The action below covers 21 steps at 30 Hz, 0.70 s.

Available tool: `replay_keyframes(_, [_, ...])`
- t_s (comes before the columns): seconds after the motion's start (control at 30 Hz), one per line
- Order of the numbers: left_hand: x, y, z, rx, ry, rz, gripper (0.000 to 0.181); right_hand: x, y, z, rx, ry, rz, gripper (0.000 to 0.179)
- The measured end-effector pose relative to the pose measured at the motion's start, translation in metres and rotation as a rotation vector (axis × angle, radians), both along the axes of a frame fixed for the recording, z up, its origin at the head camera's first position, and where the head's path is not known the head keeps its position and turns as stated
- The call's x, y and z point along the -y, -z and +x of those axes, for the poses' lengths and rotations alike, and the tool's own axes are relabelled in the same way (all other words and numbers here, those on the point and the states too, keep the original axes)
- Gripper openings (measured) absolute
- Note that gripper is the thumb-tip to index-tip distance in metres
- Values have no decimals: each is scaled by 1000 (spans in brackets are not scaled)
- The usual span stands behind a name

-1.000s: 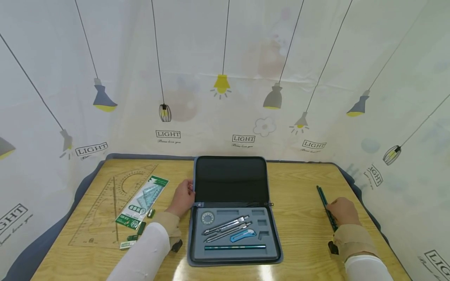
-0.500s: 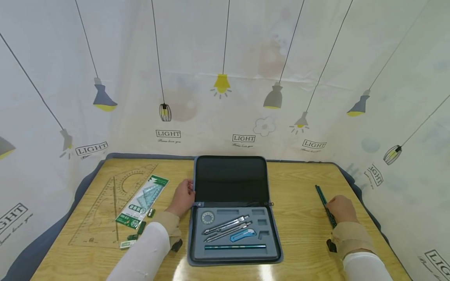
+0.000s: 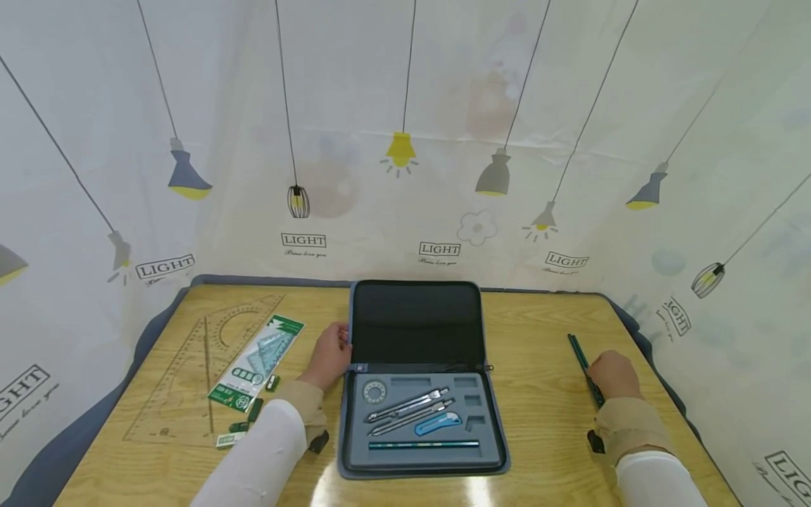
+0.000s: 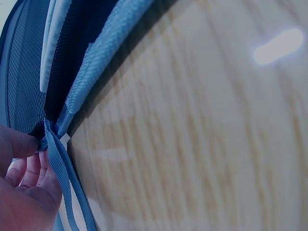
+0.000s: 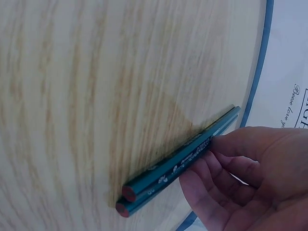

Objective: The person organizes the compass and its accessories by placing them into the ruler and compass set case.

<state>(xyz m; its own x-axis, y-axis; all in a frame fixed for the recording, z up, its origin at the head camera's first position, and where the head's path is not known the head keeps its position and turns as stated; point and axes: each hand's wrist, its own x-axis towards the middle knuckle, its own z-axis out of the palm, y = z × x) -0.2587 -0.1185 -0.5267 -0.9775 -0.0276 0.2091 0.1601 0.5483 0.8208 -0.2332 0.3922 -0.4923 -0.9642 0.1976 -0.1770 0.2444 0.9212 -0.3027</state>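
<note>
A blue-edged zip case (image 3: 484,458) lies unfolded at the middle of the table, its black lid (image 3: 415,327) laid back. Its grey insert holds a round disc (image 3: 374,392), two silver compasses (image 3: 408,406), a blue utility knife (image 3: 437,424) and a dark green pencil (image 3: 424,445); several other slots hold nothing. At the lid's left edge, near the hinge, my left hand (image 3: 328,357) pinches the blue fabric (image 4: 58,159) between thumb and fingers. On the right, my right hand (image 3: 614,375) pinches two dark green pencils (image 5: 178,161) side by side, their reddish ends close to the tabletop.
Left of the case lie clear set squares (image 3: 205,373), a packet of rulers (image 3: 256,362), and small green pieces (image 3: 255,410) with a white-and-green eraser (image 3: 229,440) near my left sleeve. A lamp-printed curtain (image 3: 380,211) surrounds the wooden table (image 3: 532,394).
My right hand has shifted slightly left and away from me, with the two pencils in its grip. The left hand and the case stay in place.
</note>
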Motion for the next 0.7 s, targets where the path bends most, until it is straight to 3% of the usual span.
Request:
replay_keyframes(0.23, [-2,-6,1,60,-10,-42,32,0,3,0,-11,-9,21,19])
replay_keyframes(0.57, [-1,-2,0,23,-5,-23,31,3,4,1,-62,8,42,32])
replay_keyframes(0.7, [-1,-2,0,13,-10,-34,31,8,-1,-2,-81,-11,52,25])
